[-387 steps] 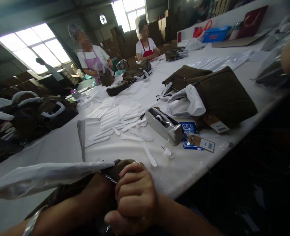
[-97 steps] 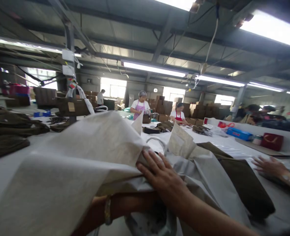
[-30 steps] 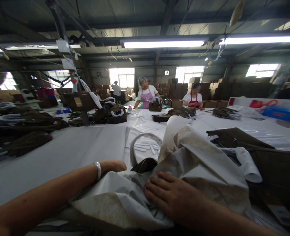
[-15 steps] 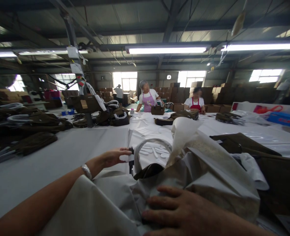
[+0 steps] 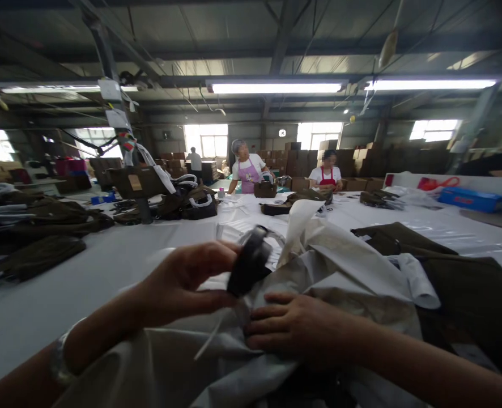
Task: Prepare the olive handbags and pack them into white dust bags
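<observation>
My left hand (image 5: 187,283), with a silver bracelet at its wrist, grips a black rounded object (image 5: 249,263) between thumb and fingers. Motion smears the object, so its kind is not plain. Pale, crumpled wrapping sheet (image 5: 348,277) covers a dark bag in front of me, and most of that bag is hidden. My right hand (image 5: 293,326) lies on the sheet with its fingers stretched out, just right of the black object. A thin white strip (image 5: 208,340) shows below my left hand.
Dark olive bags (image 5: 467,289) lie close on the right; more bags (image 5: 42,226) are piled at left. A metal post (image 5: 143,207) rises from the white table (image 5: 119,249). Across it are two co-workers (image 5: 249,170) and a blue box (image 5: 472,198). Another person stands farther back.
My left hand has moved right and nearer to me, lifting the black object over the wrapping. The view has turned slightly right. My right hand stays on the sheet.
</observation>
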### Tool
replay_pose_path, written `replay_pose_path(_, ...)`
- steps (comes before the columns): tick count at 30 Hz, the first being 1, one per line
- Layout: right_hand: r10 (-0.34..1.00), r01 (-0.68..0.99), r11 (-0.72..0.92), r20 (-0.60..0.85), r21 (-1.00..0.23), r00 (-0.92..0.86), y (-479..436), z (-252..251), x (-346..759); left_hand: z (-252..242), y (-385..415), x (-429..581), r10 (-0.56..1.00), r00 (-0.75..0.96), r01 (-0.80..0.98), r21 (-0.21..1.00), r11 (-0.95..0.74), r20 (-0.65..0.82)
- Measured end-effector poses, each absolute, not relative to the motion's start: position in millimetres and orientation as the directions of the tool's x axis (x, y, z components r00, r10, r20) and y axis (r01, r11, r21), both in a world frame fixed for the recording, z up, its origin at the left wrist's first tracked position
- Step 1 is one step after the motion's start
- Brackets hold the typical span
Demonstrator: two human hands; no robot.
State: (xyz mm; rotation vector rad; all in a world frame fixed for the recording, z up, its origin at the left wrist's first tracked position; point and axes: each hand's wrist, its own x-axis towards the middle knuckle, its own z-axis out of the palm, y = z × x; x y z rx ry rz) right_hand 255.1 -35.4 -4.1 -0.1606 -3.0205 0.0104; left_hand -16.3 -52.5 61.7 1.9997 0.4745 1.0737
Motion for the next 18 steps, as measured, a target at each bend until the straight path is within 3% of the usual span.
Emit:
replay_pose_path(4, 0.164, 0.178, 0.981, 0.161, 0.072, -0.973, -37.2, -7.8, 260.8, 52.9, -58.4, 18.9, 0.465, 0.799, 0.062, 0.716, -0.695, 0.382)
replay_pose_path(8, 0.217, 0.255, 0.955, 0.228, 0.153, -0.949, -51.5, -8.3, 272.6, 29.8, -48.3, 26.5, 0.441, 0.828, 0.074, 0.710, -0.700, 0.347)
replay_pose_path(12, 0.160, 0.266, 0.926, 0.360, 0.267, -0.919, -81.1, 10.6, 284.9, 12.5, -33.8, 17.6, 0.465, 0.820, 0.118, 0.698, -0.707, 0.333)
replay_pose_path(18, 0.249, 0.351, 0.930, 0.514, 0.112, -0.821, -115.1, 54.0, 306.3, 13.6, -24.7, 18.5, 0.423, 0.864, 0.166, 0.640, -0.750, 0.272)
